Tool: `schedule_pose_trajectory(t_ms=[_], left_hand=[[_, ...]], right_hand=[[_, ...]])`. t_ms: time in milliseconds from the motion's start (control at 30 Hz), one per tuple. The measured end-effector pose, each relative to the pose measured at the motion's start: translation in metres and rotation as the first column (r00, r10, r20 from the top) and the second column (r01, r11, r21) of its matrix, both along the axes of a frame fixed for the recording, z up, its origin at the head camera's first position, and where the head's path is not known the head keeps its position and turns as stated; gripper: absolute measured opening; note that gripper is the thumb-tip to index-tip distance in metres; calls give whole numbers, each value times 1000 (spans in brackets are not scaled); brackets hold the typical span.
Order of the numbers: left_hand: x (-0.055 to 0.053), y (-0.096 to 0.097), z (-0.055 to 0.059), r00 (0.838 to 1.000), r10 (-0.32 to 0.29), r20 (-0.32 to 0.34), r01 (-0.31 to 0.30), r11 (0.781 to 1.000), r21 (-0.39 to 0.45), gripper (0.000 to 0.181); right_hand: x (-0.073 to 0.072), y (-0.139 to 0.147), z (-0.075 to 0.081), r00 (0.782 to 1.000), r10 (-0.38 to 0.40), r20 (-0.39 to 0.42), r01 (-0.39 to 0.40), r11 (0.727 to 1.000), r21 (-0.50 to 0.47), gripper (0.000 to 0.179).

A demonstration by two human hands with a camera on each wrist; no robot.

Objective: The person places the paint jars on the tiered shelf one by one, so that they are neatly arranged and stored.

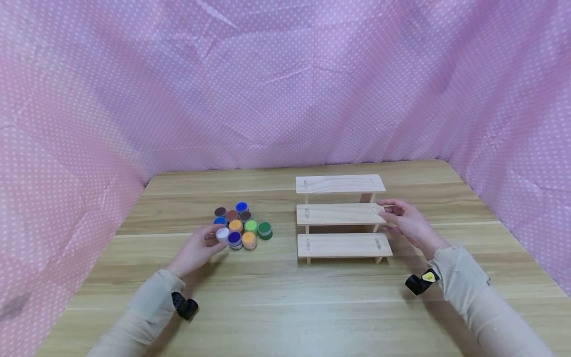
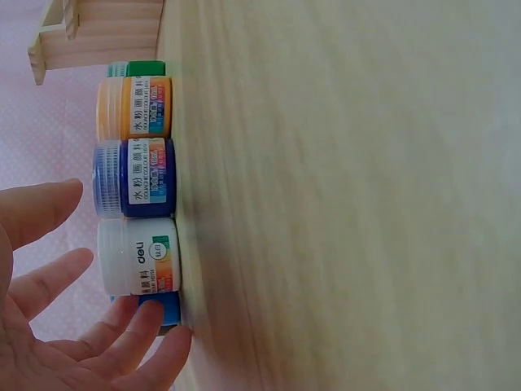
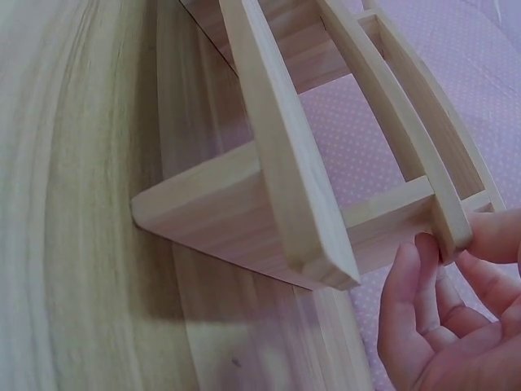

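My left hand (image 1: 197, 249) reaches to the near left of a cluster of small paint jars, with its fingers spread beside a white paint jar (image 2: 138, 259). In the left wrist view the thumb stands apart from that jar, and the lower fingertips overlap a blue paint jar (image 2: 169, 309) behind it. On the right stands a three-step wooden display shelf (image 1: 339, 214) of pale boards. My right hand (image 1: 412, 227) pinches the right end of its middle board between thumb and fingers, seen close in the right wrist view.
Beside the white jar stand a dark blue jar (image 1: 235, 240) and an orange jar (image 1: 250, 241). A dark green jar (image 1: 265, 230) sits at the cluster's right side, facing the shelf. Pink dotted cloth (image 1: 285, 99) hangs behind the wood-grain table (image 1: 285, 307).
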State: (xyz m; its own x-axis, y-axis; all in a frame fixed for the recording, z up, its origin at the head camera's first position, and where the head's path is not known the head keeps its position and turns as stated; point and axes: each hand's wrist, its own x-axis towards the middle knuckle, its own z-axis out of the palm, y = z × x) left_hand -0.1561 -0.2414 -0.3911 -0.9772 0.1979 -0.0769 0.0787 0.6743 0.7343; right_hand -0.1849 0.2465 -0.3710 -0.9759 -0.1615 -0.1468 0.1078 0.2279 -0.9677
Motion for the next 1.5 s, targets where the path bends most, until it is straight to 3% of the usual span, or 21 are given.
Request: schedule_pose_trajectory(t_ms=[100,267,600,967,1200,1500], left_hand=[[-1,-1,-2,1000,16,12,-17,1000,24,49],[-2,-3,-6,1000,24,14,-24,1000,16,47],[-8,-4,-3,1000,1,-23,-2,1000,-7,43],[-6,-5,-4,1000,12,9,-12,999,-46,39],[-5,-4,-4,1000,1,-5,-1,999,-50,41],[0,-4,-1,1000,14,11,-14,998,-61,28]], right_hand=[[-1,0,0,1000,0,8,0,1000,0,34],[-2,0,1,1000,-1,25,2,999,-33,26],[0,0,2,999,-3,36,4,1000,-30,26],[2,0,1,999,0,32,1,999,-45,22],[1,0,2,1000,2,27,0,998,-61,22],[2,0,1,999,14,40,-9,993,-115,21]])
